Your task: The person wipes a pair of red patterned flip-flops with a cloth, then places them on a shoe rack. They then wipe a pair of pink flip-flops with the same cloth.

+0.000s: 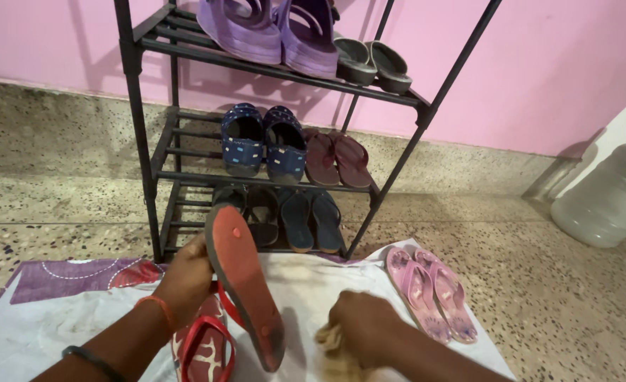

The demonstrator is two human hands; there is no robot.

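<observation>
— Item: red flip-flop, sole up, edge pinched in left hand fingers over the cloth, underside exposed.

— Right hand?

— Fingers curled shut on a yellowish rag, beside the sole.

I am looking down at two bare forearms coming in from six o'clock, with no sleeves covering either one. The left hand is wearing a thin orange thread band at the wrist, and a dark, narrow bangle is sitting farther up that forearm toward seven o'clock. The right hand is showing no band or ring that I can make out.
</observation>
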